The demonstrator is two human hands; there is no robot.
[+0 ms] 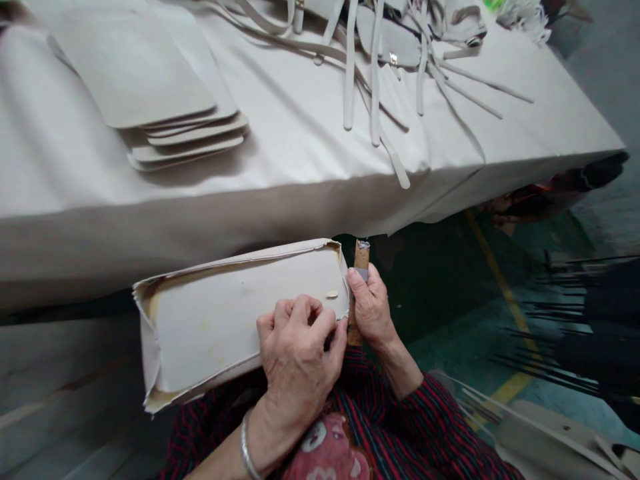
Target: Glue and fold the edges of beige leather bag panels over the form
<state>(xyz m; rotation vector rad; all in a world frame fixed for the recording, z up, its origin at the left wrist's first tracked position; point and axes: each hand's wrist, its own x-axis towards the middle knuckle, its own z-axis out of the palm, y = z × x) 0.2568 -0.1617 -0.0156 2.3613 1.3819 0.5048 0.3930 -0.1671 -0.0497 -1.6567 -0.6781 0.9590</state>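
Observation:
A shallow, pale, leather-like box [200,320] with raised, rough-edged walls lies tilted across my lap, its inner corners stained brown. Over its lower right part, my left hand [300,343] is closed, fingers curled and thumb pinching at the rim near the corner; the fingertips are partly hidden. A small cream scrap [331,294] lies inside the box by my knuckles. Just outside the right wall, my right hand [373,307] is wrapped round a brown wooden-looking stick [363,252] with a grey band, thumb on the band.
Beyond the box stands a table [300,160] draped in pale sheeting. It bears a stack of pale rounded panels [150,73] at left and several straps [375,80] at the back. Dark thin rods [555,313] stick out at right, above a green floor [440,300] with yellow lines.

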